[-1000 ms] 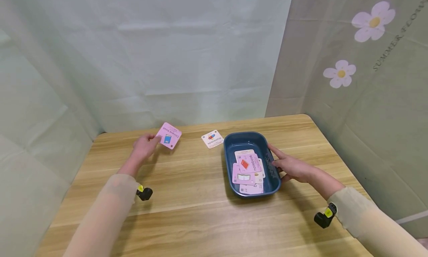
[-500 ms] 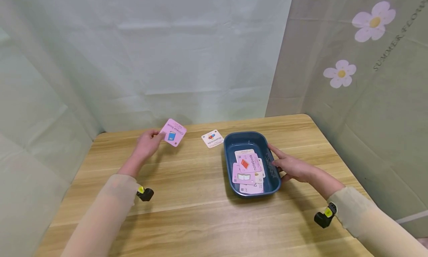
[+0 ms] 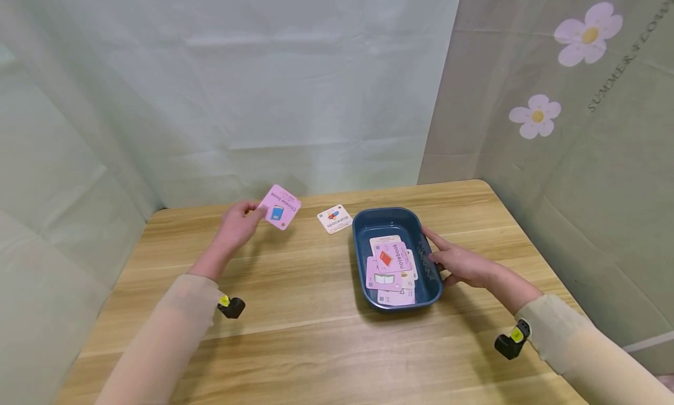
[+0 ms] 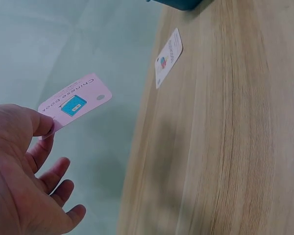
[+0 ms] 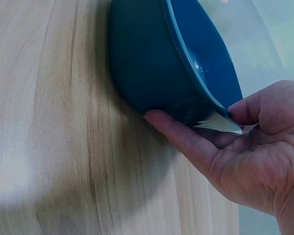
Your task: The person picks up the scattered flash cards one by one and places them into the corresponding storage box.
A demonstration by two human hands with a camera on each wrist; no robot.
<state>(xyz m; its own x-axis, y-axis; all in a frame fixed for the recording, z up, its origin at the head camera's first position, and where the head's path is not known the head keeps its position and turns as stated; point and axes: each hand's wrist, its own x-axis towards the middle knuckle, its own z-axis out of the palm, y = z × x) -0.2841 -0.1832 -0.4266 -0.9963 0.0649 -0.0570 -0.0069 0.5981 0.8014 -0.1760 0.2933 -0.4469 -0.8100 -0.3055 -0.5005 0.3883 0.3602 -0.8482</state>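
Between thumb and index finger, my left hand (image 3: pixel 238 225) pinches a pink "Chinese book" flashcard (image 3: pixel 281 207) by its edge, raised above the back of the table. The left wrist view shows the same flashcard (image 4: pixel 74 104) with the other fingers loosely bent below it. My right hand (image 3: pixel 463 263) holds the right side of a dark blue plastic bin (image 3: pixel 360 258). In the right wrist view, the thumb is over the bin's rim (image 5: pixel 198 81) and the fingers lie against its outer wall. Inside the bin is a pile of several overlapping cards, with a pink "notebook" card (image 3: pixel 392 257) on top.
A white "spaceship" card (image 3: pixel 334 219) lies on the wooden table (image 3: pixel 295 346) between my left hand and the bin. Pale curtains (image 3: pixel 295 89) hang behind the table's back edge and along both sides.
My left hand has carried the "Chinese book" flashcard a little to the right and slightly farther back. The right hand and the bin have stayed in place.
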